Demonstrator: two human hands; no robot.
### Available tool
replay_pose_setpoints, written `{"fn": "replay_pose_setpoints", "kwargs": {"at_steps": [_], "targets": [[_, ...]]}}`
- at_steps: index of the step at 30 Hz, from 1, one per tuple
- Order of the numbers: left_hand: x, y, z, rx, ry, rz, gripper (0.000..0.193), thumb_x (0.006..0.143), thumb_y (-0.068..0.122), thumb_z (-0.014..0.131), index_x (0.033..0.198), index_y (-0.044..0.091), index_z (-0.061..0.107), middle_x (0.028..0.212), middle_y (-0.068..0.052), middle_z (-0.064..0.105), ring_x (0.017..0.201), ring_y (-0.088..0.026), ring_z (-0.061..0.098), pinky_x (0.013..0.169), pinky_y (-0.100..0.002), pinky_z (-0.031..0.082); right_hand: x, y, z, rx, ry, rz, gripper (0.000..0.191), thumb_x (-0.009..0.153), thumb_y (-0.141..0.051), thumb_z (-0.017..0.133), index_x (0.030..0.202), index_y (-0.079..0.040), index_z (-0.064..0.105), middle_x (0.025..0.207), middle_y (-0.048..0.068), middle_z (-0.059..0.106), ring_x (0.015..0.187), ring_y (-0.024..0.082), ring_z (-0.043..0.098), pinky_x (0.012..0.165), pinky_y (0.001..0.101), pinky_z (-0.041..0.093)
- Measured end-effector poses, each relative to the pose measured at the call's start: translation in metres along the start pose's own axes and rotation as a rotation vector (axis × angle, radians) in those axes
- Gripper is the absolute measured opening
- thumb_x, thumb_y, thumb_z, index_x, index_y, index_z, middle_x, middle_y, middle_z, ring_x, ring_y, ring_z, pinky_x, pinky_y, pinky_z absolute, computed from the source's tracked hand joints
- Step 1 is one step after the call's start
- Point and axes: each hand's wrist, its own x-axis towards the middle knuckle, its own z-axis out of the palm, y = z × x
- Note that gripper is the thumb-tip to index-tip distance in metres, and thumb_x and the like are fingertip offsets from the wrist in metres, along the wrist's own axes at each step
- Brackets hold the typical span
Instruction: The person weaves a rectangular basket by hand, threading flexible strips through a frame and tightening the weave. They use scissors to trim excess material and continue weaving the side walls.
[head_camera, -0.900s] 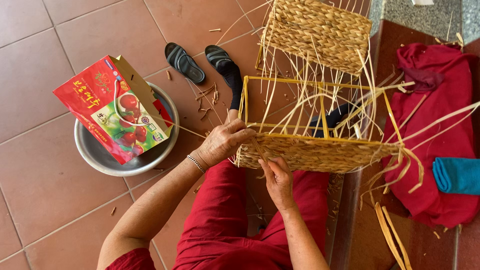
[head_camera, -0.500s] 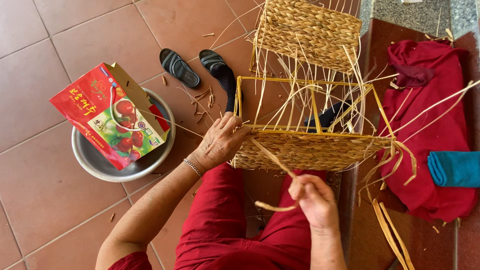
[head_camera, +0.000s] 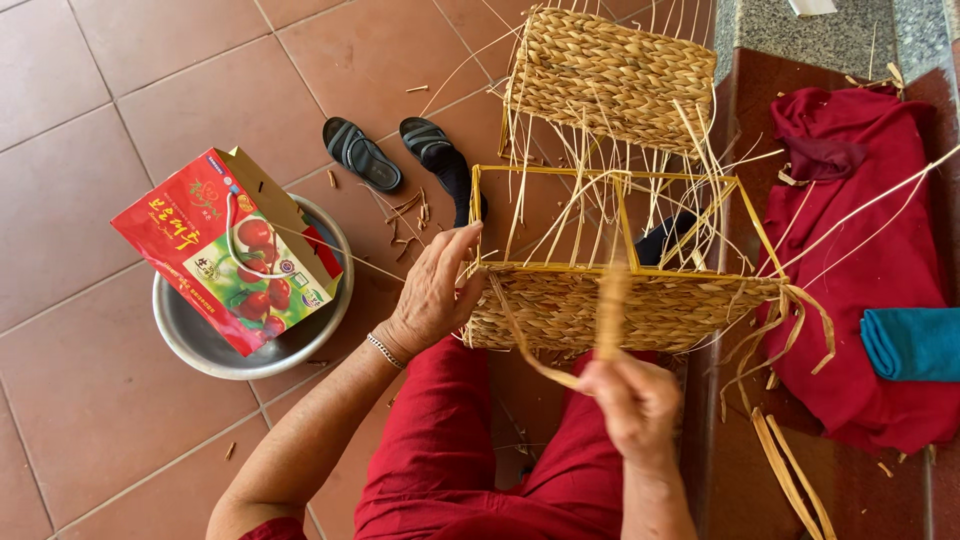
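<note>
Head view: a half-woven straw basket (head_camera: 610, 305) on a yellow wire frame (head_camera: 620, 185) sits at the person's knees, near the middle of the scene; its near wall is woven, the far wall (head_camera: 610, 75) is woven too, and loose upright strands fill the gap between them. The left hand (head_camera: 435, 290) lies against the basket's left corner, fingers curled loosely over the frame edge, steadying it; a bracelet (head_camera: 385, 350) sits at that wrist. The right hand (head_camera: 635, 395) is just in front of the near wall, fingers pressed together in a pinch on a flat straw strand (head_camera: 520, 335) that loops from the wall's left part down to the fingertips; a blurred strand end rises from the pinch. The step in hand looks like drawing a weaving strand through the near wall; the next move would call for a snug, untwisted strand while the left hand braces the frame. Left on the tiles, a red printed bag (head_camera: 225, 250) rests in a metal basin (head_camera: 195, 345); black sandals (head_camera: 395, 150) lie farther off; red cloth (head_camera: 870, 250) and a teal folded cloth (head_camera: 915, 345) lie right.
</note>
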Motion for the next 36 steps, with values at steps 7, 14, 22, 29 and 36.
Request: {"fn": "replay_pose_setpoints", "kwargs": {"at_steps": [7,14,22,29,36], "targets": [[0.004,0.009,-0.003,0.201,-0.026,0.257,0.053,0.089,0.008,0.079,0.139,0.011,0.062,0.117,-0.014,0.052,0.098,-0.028,0.059,0.083,-0.040,0.053,0.020,0.014,0.062,0.121,-0.282,0.137,0.036,0.105,-0.026,0.062,0.078,-0.006,0.073,0.058,-0.002,0.062,0.045,0.004,0.048,0.038,0.0223,0.039],[0.027,-0.027,0.010,-0.258,0.012,-0.223,0.019,0.100,0.008,0.065,0.119,0.004,0.067,0.099,-0.011,0.073,0.089,-0.021,0.076,0.073,-0.030,0.062,0.053,0.024,0.084,-0.445,-0.040,-0.201,0.022,0.103,-0.017,0.061,0.120,-0.005,0.069,0.096,0.006,0.067,0.076,0.015,0.065,0.062,0.0284,0.056],[0.054,-0.074,0.029,-0.691,-0.379,-0.624,0.016,0.094,0.014,0.069,0.103,0.001,0.067,0.083,-0.006,0.074,0.072,-0.014,0.074,0.062,-0.026,0.061,0.054,0.028,0.095,-0.843,-0.019,-0.353,0.044,0.092,-0.004,0.072,0.134,-0.001,0.064,0.118,0.014,0.060,0.100,0.027,0.064,0.086,0.0393,0.057],[0.069,-0.093,0.045,-0.732,-0.637,-0.647,0.021,0.085,0.005,0.071,0.106,0.001,0.068,0.086,-0.003,0.074,0.072,-0.010,0.071,0.064,-0.025,0.062,0.050,0.032,0.098,-0.882,-0.003,-0.372,0.043,0.093,-0.005,0.069,0.135,-0.004,0.062,0.121,0.013,0.058,0.102,0.028,0.064,0.087,0.0408,0.057],[0.077,-0.086,0.024,-0.668,-0.699,-0.704,0.020,0.090,0.008,0.063,0.102,-0.001,0.077,0.083,-0.007,0.077,0.069,-0.012,0.073,0.064,-0.026,0.060,0.051,0.039,0.101,-0.894,-0.011,-0.366,0.042,0.093,-0.008,0.070,0.134,-0.006,0.059,0.122,0.012,0.055,0.103,0.026,0.064,0.086,0.0400,0.057]]}}
